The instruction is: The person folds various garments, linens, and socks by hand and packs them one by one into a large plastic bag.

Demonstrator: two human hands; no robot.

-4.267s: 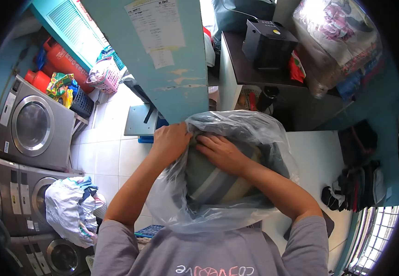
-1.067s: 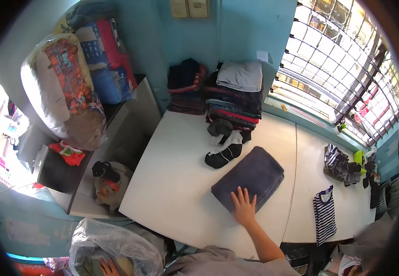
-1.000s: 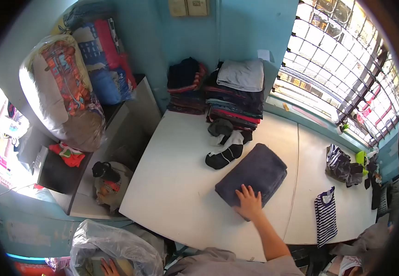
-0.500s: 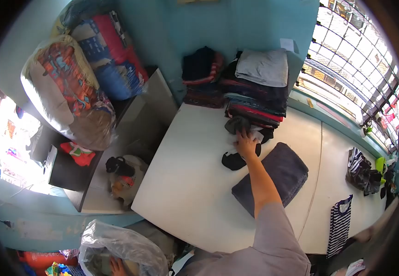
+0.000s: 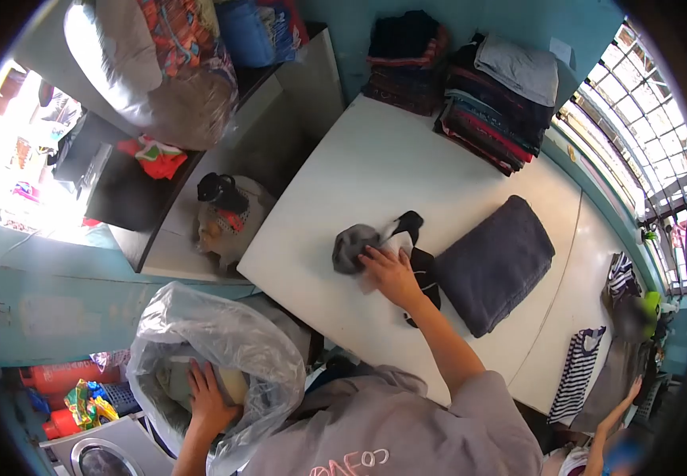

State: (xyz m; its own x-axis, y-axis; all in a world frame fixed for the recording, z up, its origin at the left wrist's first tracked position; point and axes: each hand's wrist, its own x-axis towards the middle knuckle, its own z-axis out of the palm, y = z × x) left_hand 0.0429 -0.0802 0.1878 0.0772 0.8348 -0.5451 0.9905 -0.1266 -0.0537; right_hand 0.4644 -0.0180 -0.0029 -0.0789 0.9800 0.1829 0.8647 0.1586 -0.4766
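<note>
My right hand (image 5: 395, 278) is on a loose bundle of small garments on the white table (image 5: 304, 238), its fingers curved over them. The bundle has a rolled grey piece (image 5: 354, 247), a white piece (image 5: 398, 241) and black pieces (image 5: 411, 224); they look like socks, though their kind is unclear. Just right of it lies a folded dark grey cloth (image 5: 498, 266), perhaps a towel. My left hand (image 5: 210, 401) reaches inside a clear plastic bag (image 5: 268, 345), fingers spread over folded greenish-grey cloth (image 5: 173, 389) in it.
Stacks of folded clothes (image 5: 490, 103) stand at the table's back. Wrapped bedding (image 5: 189, 87) sits on a shelf at left, above a cubby holding a bag (image 5: 232, 218). A striped shirt (image 5: 577, 377) lies at the right edge. Another person's arm (image 5: 617, 416) shows at lower right.
My right hand has drawn the small garments away from the stacks, toward me and leftward. The view has tilted down, showing more of the bag and my left hand.
</note>
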